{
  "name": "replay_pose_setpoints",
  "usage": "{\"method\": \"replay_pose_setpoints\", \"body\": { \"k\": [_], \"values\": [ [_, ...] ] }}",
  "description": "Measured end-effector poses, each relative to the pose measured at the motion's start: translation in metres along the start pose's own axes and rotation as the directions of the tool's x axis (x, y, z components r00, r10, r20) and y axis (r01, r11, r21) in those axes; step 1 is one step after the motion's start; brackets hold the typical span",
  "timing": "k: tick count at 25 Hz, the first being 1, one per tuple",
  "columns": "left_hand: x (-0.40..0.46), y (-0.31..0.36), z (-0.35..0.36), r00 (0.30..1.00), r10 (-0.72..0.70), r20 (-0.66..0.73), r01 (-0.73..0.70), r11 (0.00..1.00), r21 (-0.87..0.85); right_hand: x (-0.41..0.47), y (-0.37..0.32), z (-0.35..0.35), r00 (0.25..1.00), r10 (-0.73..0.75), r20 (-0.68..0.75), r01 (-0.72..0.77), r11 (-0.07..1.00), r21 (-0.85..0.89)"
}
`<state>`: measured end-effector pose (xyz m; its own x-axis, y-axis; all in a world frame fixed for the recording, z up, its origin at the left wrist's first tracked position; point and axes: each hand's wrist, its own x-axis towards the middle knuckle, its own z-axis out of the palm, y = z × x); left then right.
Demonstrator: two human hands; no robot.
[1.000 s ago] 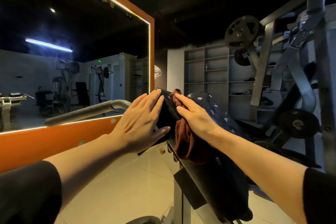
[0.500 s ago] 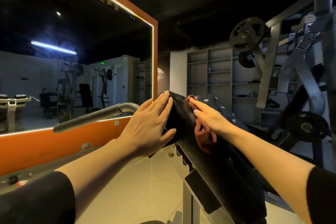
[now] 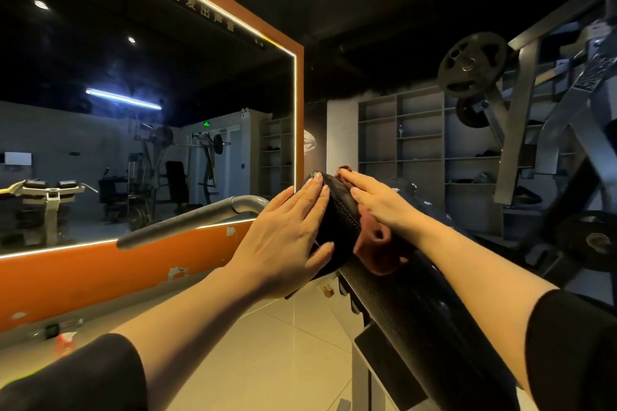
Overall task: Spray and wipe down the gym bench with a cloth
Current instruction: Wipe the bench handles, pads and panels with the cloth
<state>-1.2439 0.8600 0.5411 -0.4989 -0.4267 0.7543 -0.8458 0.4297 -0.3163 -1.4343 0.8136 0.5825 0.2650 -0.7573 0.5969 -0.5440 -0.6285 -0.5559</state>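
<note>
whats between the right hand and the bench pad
The reddish-brown cloth lies between them: the right hand presses it flat-fingered onto the black bench pad, with cloth showing below the palm and at the fingertips. Seen in the head view.

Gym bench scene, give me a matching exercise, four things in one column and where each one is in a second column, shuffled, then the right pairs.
Things:
1. left hand
2. cloth
3. weight plate
4. mirror

Places:
A. high on the machine at the right
B. flat against the left side of the bench pad
C. on the wall at the left, in an orange frame
D. under the right hand on the pad's face

Pairs: 1-B, 2-D, 3-A, 4-C
</note>
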Motion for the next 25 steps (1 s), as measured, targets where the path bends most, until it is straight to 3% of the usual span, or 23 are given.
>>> {"method": "replay_pose_setpoints", "body": {
  "k": [5, 8, 11, 13, 15, 21, 25],
  "values": [
    [0.001, 0.003, 0.001, 1.000, -0.028, 0.010, 0.029, 0.999, -0.028, -0.028, 0.043, -0.009, 0.991, 0.128, -0.045, -0.130, 0.990, -0.056],
    [0.002, 0.006, 0.006, 0.992, 0.003, -0.129, -0.002, 1.000, 0.006, -0.038, 0.034, -0.005, 0.987, 0.137, -0.089, -0.125, 0.983, 0.131],
    [0.000, 0.007, 0.012, 0.980, 0.057, -0.188, -0.049, 0.998, 0.047, -0.039, -0.004, 0.001, 0.997, -0.062, -0.037, 0.068, 0.980, 0.189],
    [-0.003, 0.005, 0.013, 0.975, 0.067, -0.212, -0.061, 0.998, 0.032, -0.030, -0.024, 0.008, 0.975, -0.218, 0.032, 0.212, 0.968, 0.132],
    [-0.006, 0.003, 0.013, 0.974, 0.056, -0.219, -0.057, 0.998, 0.004, -0.016, -0.025, 0.010, 0.961, -0.272, 0.043, 0.270, 0.962, 0.047],
    [-0.008, 0.001, 0.016, 0.966, 0.052, -0.252, -0.053, 0.999, 0.004, -0.015, 0.040, -0.010, 0.999, 0.004, -0.037, -0.006, 0.998, -0.056],
    [-0.005, 0.006, 0.018, 0.952, 0.031, -0.305, -0.038, 0.999, -0.018, -0.033, 0.034, -0.009, 0.998, 0.000, -0.060, 0.001, 1.000, 0.031]
  ]
}}
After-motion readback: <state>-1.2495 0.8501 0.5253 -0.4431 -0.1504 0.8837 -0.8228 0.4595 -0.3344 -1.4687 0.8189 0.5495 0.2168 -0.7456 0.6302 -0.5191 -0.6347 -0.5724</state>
